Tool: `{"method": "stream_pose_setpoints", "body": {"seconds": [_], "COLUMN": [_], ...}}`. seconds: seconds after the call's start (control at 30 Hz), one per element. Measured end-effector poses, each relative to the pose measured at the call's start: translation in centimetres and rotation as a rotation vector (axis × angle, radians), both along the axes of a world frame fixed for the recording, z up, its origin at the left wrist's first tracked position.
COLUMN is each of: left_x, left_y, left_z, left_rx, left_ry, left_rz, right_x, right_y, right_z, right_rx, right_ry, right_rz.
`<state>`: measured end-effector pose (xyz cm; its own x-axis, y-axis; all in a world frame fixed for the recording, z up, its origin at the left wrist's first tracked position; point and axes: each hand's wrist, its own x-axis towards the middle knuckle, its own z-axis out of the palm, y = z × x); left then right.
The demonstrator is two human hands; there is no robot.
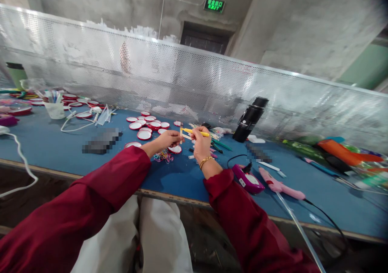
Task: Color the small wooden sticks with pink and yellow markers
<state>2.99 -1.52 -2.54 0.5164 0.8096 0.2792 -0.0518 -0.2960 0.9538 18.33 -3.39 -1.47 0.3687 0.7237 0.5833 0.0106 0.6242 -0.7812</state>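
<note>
My left hand (170, 139) pinches a small flat wooden stick (181, 132), held upright above the blue table. In my right hand (200, 140) is a yellow marker pen (196, 133), its tip pointing left and close to the stick; whether it touches I cannot tell. Just below my left hand lie a round red-rimmed lid (175, 149) with a white inside and a heap of coloured rubber bands (163, 156). Beyond my hands is a cluster of similar lids (144, 135). More sticks and pens lie behind my right hand, partly hidden by it.
To the right are a purple device (247, 180), a pink hot glue gun (280, 185) with a long clear stick, and a black bottle (250, 119). A white cup of pens (55, 110) stands at left. A perforated metal screen (194, 75) borders the table's back.
</note>
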Motion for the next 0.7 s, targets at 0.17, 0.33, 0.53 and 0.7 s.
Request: {"method": "stream_pose_setpoints", "body": {"seconds": [0.17, 0.33, 0.53, 0.7], "left_x": [-0.01, 0.00, 0.00, -0.01], "left_y": [0.14, 0.14, 0.14, 0.14], "left_z": [-0.07, -0.08, -0.04, -0.06], "left_rx": [0.000, -0.002, -0.008, -0.014], "left_ry": [-0.008, -0.011, -0.007, -0.003], "left_rz": [-0.001, -0.001, -0.004, 0.008], "right_x": [-0.05, -0.04, -0.06, -0.04], "right_y": [-0.04, 0.00, -0.03, 0.03], "right_z": [-0.02, -0.01, 0.07, 0.04], "right_rx": [0.012, 0.001, -0.001, 0.014], "right_ry": [0.006, -0.027, -0.003, 0.017], "right_rz": [-0.016, -0.023, -0.018, -0.020]}}
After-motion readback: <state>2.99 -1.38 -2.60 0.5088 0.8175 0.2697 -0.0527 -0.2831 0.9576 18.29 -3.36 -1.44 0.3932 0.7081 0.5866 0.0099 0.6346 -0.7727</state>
